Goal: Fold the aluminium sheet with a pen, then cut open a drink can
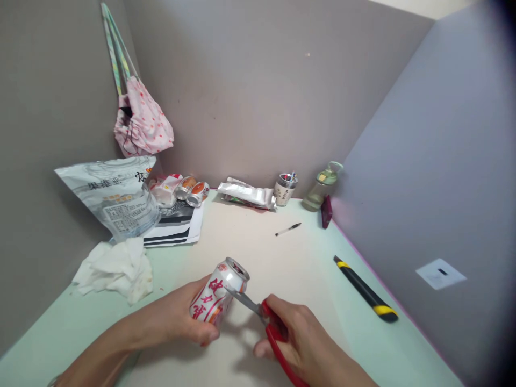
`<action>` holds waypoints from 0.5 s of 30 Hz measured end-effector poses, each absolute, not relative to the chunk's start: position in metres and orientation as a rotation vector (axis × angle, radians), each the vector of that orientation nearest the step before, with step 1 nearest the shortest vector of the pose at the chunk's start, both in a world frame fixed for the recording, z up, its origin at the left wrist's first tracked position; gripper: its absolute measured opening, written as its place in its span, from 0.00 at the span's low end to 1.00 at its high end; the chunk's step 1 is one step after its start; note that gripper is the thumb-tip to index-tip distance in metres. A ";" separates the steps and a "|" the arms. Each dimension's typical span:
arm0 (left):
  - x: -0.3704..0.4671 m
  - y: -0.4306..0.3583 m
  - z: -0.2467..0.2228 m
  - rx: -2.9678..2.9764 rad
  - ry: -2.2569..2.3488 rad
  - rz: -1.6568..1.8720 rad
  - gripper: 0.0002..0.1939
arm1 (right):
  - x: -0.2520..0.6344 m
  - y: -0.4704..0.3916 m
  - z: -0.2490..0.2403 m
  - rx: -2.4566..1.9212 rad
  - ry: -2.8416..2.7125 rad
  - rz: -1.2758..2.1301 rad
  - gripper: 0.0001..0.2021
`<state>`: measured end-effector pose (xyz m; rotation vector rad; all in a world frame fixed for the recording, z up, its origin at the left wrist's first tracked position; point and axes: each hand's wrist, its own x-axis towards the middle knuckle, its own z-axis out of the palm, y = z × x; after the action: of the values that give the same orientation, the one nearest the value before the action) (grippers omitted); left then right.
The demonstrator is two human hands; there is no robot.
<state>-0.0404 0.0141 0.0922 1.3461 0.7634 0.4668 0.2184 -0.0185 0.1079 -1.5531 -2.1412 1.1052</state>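
A white drink can with red lettering is tilted above the table, its opened top facing up and to the right. My left hand is wrapped round its lower part from the left. My right hand grips red-handled scissors. The scissor blades point left, and their tips meet the can's side a little below the rim. Whether the tips have pierced the metal I cannot tell.
Crumpled white tissues and a large silver bag are at left. Two cans lie behind. A pen, a pen cup and a green bottle are farther back. A black-and-yellow utility knife lies right.
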 end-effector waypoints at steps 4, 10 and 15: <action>-0.038 0.012 0.100 1.370 0.874 0.444 0.16 | 0.220 -0.016 0.110 -1.605 -2.114 1.166 0.25; -0.039 0.018 0.094 1.514 1.061 0.520 0.32 | 0.224 -0.014 0.113 -1.658 -2.056 1.274 0.22; -0.039 0.023 0.088 1.625 1.279 0.669 0.42 | 0.227 -0.012 0.108 -1.654 -1.961 1.410 0.19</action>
<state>-0.0394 0.0228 0.0884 1.6245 1.2787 0.6694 0.2272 -0.0116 0.1079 -1.6540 -1.9614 1.4096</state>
